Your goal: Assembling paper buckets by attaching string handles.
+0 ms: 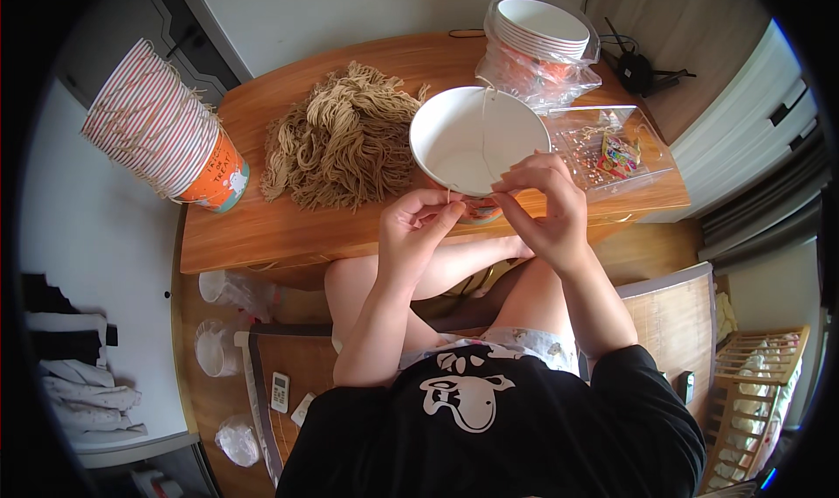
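A white-lined paper bucket (454,140) with an orange outside stands at the table's front edge, its mouth facing me. A thin tan string (486,122) runs from its far rim down across the inside. At the near rim my left hand (415,227) is closed, thumb and forefinger pinching a short bit of string. Just right of it, my right hand (551,205) is also closed in a pinch at the rim; whatever lies between its fingertips is too small to make out. Left of the bucket lies a big heap of tan strings (350,135).
A tall leaning stack of orange paper buckets (162,131) with strings stands at the table's left. More buckets in clear plastic (542,31) sit at the back right, near a clear tray of small pieces (612,153). A black router (638,68) is behind.
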Motion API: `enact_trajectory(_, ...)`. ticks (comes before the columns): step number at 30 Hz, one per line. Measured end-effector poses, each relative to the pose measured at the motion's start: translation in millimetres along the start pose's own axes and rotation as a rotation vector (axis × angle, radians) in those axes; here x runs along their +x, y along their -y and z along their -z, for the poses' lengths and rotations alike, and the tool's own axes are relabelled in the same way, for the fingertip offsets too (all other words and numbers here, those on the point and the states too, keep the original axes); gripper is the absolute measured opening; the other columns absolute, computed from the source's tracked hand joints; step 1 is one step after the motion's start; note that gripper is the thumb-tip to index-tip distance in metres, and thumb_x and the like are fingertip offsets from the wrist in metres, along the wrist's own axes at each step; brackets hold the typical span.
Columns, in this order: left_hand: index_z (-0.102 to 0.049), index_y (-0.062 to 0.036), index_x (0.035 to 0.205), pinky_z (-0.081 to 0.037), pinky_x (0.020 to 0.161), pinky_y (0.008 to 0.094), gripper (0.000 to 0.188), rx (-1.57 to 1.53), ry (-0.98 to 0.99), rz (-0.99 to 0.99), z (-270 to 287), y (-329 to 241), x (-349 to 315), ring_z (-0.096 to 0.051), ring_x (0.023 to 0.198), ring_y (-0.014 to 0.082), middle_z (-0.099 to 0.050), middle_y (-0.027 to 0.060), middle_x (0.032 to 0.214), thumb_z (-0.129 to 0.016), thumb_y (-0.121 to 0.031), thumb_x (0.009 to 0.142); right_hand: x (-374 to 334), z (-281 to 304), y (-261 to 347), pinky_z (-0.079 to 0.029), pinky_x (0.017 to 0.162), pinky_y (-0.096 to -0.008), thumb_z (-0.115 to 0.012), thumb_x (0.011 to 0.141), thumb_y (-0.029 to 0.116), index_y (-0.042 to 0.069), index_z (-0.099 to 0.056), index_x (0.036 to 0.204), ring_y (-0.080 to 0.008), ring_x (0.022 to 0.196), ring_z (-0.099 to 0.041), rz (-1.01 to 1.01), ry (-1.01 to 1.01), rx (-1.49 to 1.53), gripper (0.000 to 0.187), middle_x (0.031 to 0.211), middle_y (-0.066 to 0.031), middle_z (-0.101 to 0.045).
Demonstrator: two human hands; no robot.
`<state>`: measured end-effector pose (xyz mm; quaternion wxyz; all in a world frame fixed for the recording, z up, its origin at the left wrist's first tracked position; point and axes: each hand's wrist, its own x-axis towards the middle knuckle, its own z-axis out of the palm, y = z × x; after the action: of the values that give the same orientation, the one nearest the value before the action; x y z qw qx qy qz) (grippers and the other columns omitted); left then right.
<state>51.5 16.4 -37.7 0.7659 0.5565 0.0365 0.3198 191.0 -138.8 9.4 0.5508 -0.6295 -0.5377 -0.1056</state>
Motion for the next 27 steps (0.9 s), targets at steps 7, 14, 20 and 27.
enact_trajectory(7, -0.070, 0.0031, 0.107, -0.056, 0.079, 0.0232, 0.014, 0.096, -0.006, 0.027, -2.5, 5.9, -6.3, -0.071, 0.089, 0.0107, -0.076, 0.0092, 0.104, -0.073, -0.002, 0.094, -11.7, 1.1, 36.1, -0.036, 0.089, -0.0358, -0.085, 0.074, 0.006, 0.014, -0.069, 0.111, -0.0155, 0.092, -0.059, 0.140, -0.019, -0.226, 0.040, 0.091, 0.0098, -0.073)
enact_trajectory(14, -0.069, 0.0005, 0.109, -0.057, 0.078, 0.0234, 0.016, -0.013, -0.037, 0.164, -13.2, 1.1, -9.3, -0.071, 0.092, 0.0094, -0.075, 0.0064, 0.101, -0.074, -0.008, 0.096, -44.4, -10.9, 23.5, -0.035, 0.088, -0.0379, -0.086, 0.072, 0.011, 0.019, -0.070, 0.112, -0.0163, 0.097, -0.061, 0.216, 0.054, -0.415, 0.043, 0.092, 0.0084, -0.070)
enact_trajectory(20, -0.067, -0.0001, 0.109, -0.058, 0.085, 0.0264, 0.015, -0.141, 0.007, 0.185, -15.0, 6.9, -10.5, -0.072, 0.096, 0.0122, -0.074, 0.0076, 0.105, -0.072, -0.004, 0.096, -52.8, -12.2, 19.1, -0.036, 0.089, -0.0398, -0.084, 0.073, 0.013, 0.019, -0.071, 0.113, -0.0171, 0.102, -0.061, 0.251, 0.102, -0.469, 0.043, 0.096, 0.0076, -0.069)
enact_trajectory(27, -0.065, 0.0001, 0.108, -0.058, 0.090, 0.0286, 0.014, -0.207, 0.035, 0.120, -16.0, 11.5, -11.0, -0.071, 0.099, 0.0134, -0.074, 0.0093, 0.106, -0.071, 0.002, 0.095, -47.1, -4.1, 18.6, -0.037, 0.089, -0.0398, -0.082, 0.076, 0.010, 0.018, -0.071, 0.111, -0.0183, 0.102, -0.062, 0.233, 0.151, -0.415, 0.037, 0.103, 0.0070, -0.072)
